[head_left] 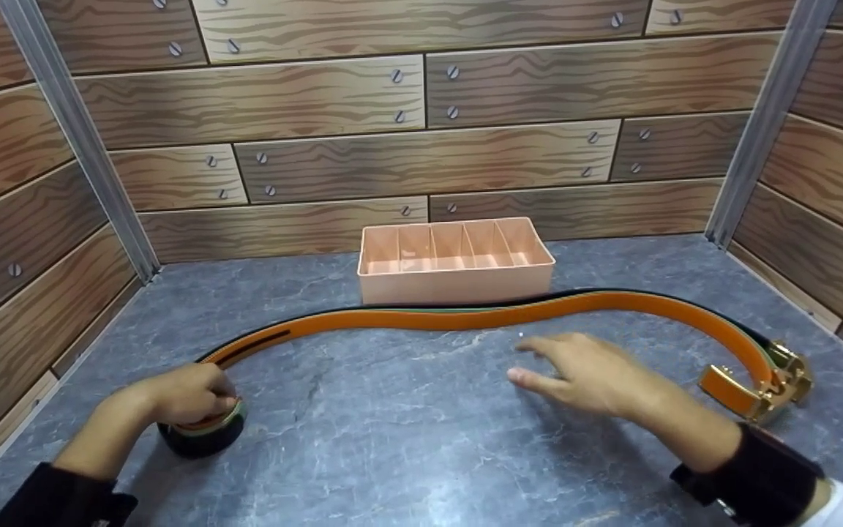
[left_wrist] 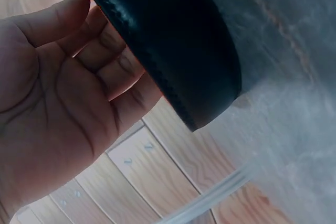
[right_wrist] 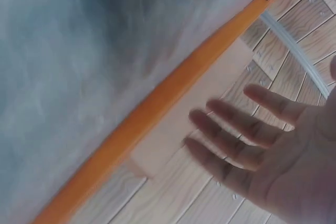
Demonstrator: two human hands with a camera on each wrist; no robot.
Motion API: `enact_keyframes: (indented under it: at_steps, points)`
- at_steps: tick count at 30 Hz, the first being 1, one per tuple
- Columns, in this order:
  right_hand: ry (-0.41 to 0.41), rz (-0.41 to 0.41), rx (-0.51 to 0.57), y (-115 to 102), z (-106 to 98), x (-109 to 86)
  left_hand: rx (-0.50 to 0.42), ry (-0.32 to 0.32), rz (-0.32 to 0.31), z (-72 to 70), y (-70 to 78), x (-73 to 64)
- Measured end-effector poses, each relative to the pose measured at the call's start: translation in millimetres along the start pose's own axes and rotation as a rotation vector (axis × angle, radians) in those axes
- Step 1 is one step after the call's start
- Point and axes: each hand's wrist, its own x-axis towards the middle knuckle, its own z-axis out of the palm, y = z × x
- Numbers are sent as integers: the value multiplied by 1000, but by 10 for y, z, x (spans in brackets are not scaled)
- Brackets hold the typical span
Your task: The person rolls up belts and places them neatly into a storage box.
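Note:
Long belts lie on edge across the table, one against another, their orange inner face (head_left: 458,319) toward me and dark and green edges behind. At the left they bend round into a loop with a black outside (head_left: 205,441). My left hand (head_left: 186,395) grips this loop from above. In the left wrist view, the left hand's fingers (left_wrist: 123,72) go behind the black belt (left_wrist: 173,45). Gold buckles (head_left: 784,384) sit at the belts' right end. My right hand (head_left: 586,373), fingers spread, hovers in front of the orange stretch and holds nothing.
A pink box (head_left: 458,282) with several narrow compartments stands at the back, just behind the belts. Wood-patterned walls (head_left: 334,95) enclose the grey marbled table (head_left: 392,432) at the back and both sides, with metal posts (head_left: 765,124) in the corners.

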Motion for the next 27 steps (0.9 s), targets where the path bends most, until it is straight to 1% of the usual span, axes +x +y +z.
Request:
enact_keyframes:
  at_steps: [3, 5, 10, 14, 16, 20, 22, 24, 25, 27]
  points:
    - [-23, -19, 3, -27, 59, 21, -56, -20, 4, 6, -41, -15]
    - [-53, -25, 0, -36, 83, 36, -88, -43, 11, 3, -54, -29]
    - [-142, -21, 23, -38, 95, 43, -129, -95, 39, -12, -32, -39]
    - [-177, -22, 39, -29, 82, 35, -115, -101, 56, -14, 7, -28]
    - [-184, -31, 44, -27, 78, 33, -101, -91, 47, -8, 17, -27]
    - [-196, -51, 58, -30, 87, 32, -77, -57, -10, 18, 32, -21]
    - [-200, -52, 67, -31, 88, 31, -30, -12, -37, 25, 43, -12]
    - [-200, -52, 73, -32, 81, 27, 32, 37, -54, 31, 64, 9]
    - [-199, -50, 74, -32, 72, 26, 65, 71, -57, 34, 76, 22]
    - [-191, -52, 72, -36, 49, 25, 132, 173, -33, 37, 97, 43]
